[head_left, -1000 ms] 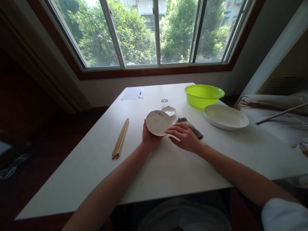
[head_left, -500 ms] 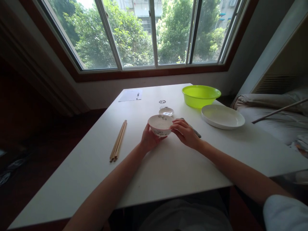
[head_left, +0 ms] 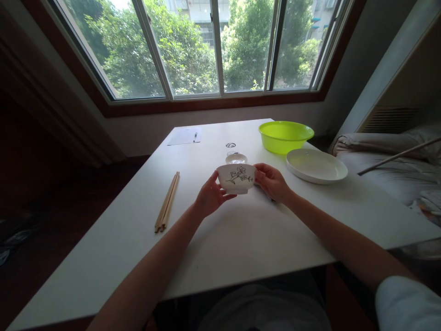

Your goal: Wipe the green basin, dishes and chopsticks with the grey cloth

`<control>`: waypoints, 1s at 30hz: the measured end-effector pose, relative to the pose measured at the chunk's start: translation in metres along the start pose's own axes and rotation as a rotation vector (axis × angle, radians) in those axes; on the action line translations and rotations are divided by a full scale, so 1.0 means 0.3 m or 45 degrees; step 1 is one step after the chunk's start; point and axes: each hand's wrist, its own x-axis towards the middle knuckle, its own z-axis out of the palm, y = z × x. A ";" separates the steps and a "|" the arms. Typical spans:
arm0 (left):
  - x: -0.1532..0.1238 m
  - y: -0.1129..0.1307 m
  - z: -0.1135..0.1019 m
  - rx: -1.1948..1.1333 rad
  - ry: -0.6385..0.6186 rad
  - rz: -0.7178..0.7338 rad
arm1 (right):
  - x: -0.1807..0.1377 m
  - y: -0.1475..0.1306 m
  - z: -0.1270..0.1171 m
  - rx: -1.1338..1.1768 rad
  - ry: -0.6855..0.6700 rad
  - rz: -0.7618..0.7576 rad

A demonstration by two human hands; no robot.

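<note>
A small white bowl [head_left: 237, 178] with a flower drawn on its side is held a little above the white table [head_left: 241, 230]. My left hand [head_left: 209, 197] grips its left side and underside, fingers wrapped round it. On the bowl's right side my right hand [head_left: 274, 182] closes over the rim. The bowl is level, with its side turned toward me. A dark cloth lies mostly hidden under my right hand.
Wooden chopsticks [head_left: 167, 207] lie to the left. A small white dish [head_left: 236, 158] sits just behind the bowl. A lime green basin [head_left: 285, 136] and a white plate [head_left: 316, 166] stand at the right. Paper with a pen [head_left: 185, 136] lies at the far edge.
The bowl was tilted with its inside facing me; it has been turned level and lifted slightly. My right hand moved from the cloth onto the bowl's right rim.
</note>
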 end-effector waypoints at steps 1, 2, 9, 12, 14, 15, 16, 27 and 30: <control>-0.001 -0.003 0.002 -0.016 -0.022 -0.016 | 0.000 -0.001 0.004 0.063 0.018 0.041; -0.002 -0.006 0.004 -0.035 -0.045 -0.029 | 0.000 0.000 0.009 0.110 0.033 0.072; -0.007 -0.036 0.023 -0.171 -0.124 -0.049 | 0.003 0.002 0.012 -0.025 0.062 0.059; -0.003 -0.050 0.030 -0.198 -0.057 0.004 | 0.010 -0.031 -0.014 -0.362 0.064 -0.096; 0.002 -0.055 0.034 -0.220 0.011 0.057 | 0.012 -0.046 -0.038 -0.743 0.113 -0.243; 0.004 -0.055 0.034 -0.235 0.042 0.088 | 0.013 -0.044 -0.053 -0.954 0.119 -0.309; 0.007 -0.055 0.034 -0.249 0.067 0.118 | 0.012 -0.035 -0.067 -1.151 0.099 -0.352; 0.028 -0.056 0.009 -0.287 0.218 0.300 | 0.021 0.077 -0.147 -1.547 -0.032 -0.180; 0.030 -0.059 0.007 -0.279 0.238 0.307 | 0.024 0.048 -0.114 -1.300 0.140 -0.129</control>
